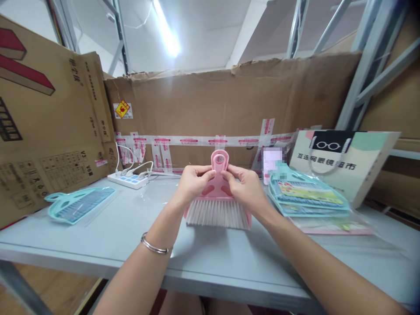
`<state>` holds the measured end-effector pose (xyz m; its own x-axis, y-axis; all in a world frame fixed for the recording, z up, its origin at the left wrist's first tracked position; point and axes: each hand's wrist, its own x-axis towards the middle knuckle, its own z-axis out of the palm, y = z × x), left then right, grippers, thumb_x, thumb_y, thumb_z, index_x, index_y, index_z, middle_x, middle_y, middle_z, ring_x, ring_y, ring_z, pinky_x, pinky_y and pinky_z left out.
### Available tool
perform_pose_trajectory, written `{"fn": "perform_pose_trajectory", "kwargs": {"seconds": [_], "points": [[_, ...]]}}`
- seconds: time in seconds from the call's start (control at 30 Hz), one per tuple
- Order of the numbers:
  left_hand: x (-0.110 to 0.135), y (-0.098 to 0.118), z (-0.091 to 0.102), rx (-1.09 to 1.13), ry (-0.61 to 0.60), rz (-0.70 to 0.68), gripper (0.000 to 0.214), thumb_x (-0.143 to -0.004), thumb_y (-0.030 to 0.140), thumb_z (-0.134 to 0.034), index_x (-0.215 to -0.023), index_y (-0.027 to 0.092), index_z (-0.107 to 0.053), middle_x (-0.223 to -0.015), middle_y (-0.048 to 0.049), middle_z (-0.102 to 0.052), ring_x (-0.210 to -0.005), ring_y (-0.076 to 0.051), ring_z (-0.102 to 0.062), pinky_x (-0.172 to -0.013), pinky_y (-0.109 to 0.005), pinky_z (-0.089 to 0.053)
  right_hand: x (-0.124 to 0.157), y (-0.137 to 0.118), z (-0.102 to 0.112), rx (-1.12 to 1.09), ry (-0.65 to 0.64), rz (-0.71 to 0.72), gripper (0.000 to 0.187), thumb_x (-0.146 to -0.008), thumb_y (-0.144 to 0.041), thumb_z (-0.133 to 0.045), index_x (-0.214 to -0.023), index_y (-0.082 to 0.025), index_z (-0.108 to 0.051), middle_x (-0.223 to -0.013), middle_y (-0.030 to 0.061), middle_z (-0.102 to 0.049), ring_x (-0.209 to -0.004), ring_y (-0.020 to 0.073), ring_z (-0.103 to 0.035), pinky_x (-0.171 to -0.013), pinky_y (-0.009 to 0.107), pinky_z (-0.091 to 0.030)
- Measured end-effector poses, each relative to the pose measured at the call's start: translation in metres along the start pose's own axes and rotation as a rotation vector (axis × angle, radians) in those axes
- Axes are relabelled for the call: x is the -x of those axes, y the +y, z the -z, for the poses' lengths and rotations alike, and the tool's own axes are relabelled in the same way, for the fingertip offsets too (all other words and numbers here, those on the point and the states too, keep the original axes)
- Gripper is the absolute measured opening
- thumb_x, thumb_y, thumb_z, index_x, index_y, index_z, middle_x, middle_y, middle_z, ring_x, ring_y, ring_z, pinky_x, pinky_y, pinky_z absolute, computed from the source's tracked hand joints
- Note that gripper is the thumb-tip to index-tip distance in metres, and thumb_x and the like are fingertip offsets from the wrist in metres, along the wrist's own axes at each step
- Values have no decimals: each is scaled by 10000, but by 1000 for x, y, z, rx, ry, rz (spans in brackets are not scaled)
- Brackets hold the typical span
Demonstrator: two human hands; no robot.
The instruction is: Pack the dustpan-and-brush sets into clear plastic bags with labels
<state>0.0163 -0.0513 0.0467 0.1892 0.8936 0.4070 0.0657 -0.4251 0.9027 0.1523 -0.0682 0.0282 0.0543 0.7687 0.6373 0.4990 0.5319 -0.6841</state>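
Observation:
Both hands hold a small pink hand brush with white bristles, upright over the grey table, bristles down. My left hand pinches its left shoulder, and my right hand pinches its right shoulder just below the looped handle. A metal bracelet sits on my left wrist.
A teal dustpan in clear wrap lies at the left. A stack of teal dustpan sets lies at the right, in front of a paper bag with a glasses print. A white power strip sits at the back. Cardboard walls surround the table.

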Motion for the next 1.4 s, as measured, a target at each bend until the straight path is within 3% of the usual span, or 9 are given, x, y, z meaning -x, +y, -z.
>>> {"fn": "perform_pose_trajectory", "kwargs": {"seconds": [0.17,0.47,0.63,0.93,1.1,1.4], "points": [[-2,-7,0,1,-8,-11,267,-661,275,-614,-828,103,-731,-519,20,-494,-511,-67,-385,-475,-198,-377,-4,4,1,10,-31,-9,239,-781,-305,-458,-675,-159,-615,-592,9,-585,-660,172,-562,-582,235,-416],[-9,-18,3,123,-57,64,342,-633,368,-673,-826,89,-722,-670,-42,-608,-586,-99,-485,-518,-212,-406,-11,16,0,-125,-179,41,235,-745,-275,-569,-941,-182,-661,-935,50,-700,-883,220,-629,-792,322,-473],[-11,-21,5,79,-86,4,311,-656,390,-654,-753,102,-717,-663,-30,-613,-590,-102,-489,-547,-219,-394,-11,18,-3,-200,-171,9,235,-743,-258,-572,-941,-188,-676,-973,50,-701,-929,230,-631,-832,354,-471],[-8,-17,1,45,-28,-27,303,-653,382,-633,-678,90,-711,-571,-2,-545,-560,-88,-434,-518,-208,-369,-10,17,-5,-310,-123,-57,244,-726,-321,-589,-885,-169,-694,-829,24,-698,-795,184,-618,-738,304,-482],[-6,-14,-4,123,2,34,276,-624,359,-661,-730,113,-728,-564,12,-523,-544,-75,-423,-495,-203,-393,-10,16,-3,-228,-67,-73,270,-746,-380,-538,-726,-150,-678,-610,-9,-598,-610,136,-533,-583,260,-454],[-3,-10,-8,160,26,39,266,-594,343,-687,-702,105,-735,-546,9,-506,-521,-65,-407,-459,-187,-398,-9,15,-6,-285,-27,-143,301,-704,-417,-559,-638,-136,-647,-523,-36,-479,-474,79,-404,-451,216,-394]]}}
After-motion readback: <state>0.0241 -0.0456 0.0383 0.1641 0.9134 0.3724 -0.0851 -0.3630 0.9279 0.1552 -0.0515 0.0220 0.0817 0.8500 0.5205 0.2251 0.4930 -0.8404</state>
